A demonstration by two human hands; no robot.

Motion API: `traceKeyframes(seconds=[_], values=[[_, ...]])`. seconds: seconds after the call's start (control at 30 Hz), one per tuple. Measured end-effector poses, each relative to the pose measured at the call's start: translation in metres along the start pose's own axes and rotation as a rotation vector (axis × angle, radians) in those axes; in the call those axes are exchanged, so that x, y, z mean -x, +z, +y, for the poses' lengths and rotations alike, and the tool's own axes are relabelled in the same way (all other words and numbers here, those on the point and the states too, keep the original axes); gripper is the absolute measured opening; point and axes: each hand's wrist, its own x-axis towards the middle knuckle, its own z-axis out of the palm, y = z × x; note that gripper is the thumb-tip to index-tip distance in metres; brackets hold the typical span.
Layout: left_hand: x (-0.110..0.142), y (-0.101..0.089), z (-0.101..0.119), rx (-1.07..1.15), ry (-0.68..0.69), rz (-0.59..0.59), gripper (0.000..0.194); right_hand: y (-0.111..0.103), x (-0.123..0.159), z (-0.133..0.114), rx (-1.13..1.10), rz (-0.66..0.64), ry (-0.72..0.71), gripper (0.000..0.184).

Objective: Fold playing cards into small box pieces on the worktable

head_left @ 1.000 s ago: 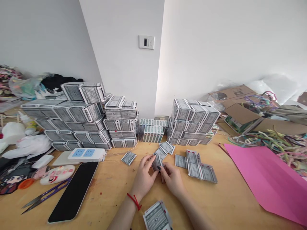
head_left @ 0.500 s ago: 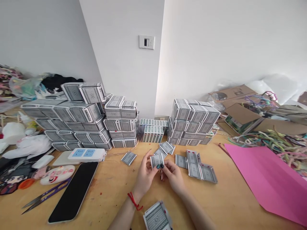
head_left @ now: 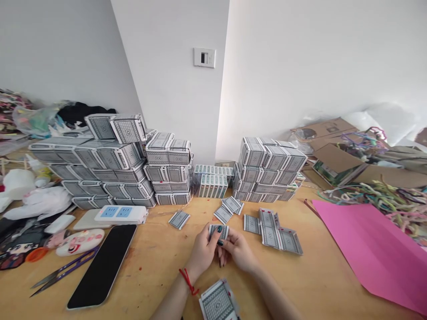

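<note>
Both hands meet over the middle of the table around a playing card with a grey patterned back. My left hand grips its left side, thumb on top. My right hand pinches the right and near edge. Fingers hide much of the card, so I cannot tell whether it is folded. Beyond the hands, a few loose cards overlap, and a folded card lies to the left. On the right rests a joined piece of folded cards. Another folded-card piece sits between my forearms.
Stacked card blocks stand at the back left and back right, with small card boxes between them. At left lie a phone, scissors and a power strip. Pink paper covers the right side.
The card and both hands have come slightly lower and nearer to me. My left thumb has moved up onto the card's face, and the fingers cover more of it.
</note>
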Motion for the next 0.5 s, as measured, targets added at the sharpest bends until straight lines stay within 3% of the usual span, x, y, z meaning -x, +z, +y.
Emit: traceKeyframes(seconds=[0.2,0.33,0.5], values=[[-0.0016,0.0027,0.0032,0.16,-0.093,0.087,0.029,0.002,0.0008,-0.0035,-0.04,-0.068,-0.019,0.029],[-0.0036,0.0027,0.0054,0.242,-0.178,0.073,0.034,0.0032,0.0005,-0.0043,-0.045,-0.091,-0.05,0.027],[-0.0036,0.0015,0.0046,0.152,-0.126,0.102,0.032,0.0026,0.0004,-0.0038,-0.062,-0.1,-0.045,0.029]])
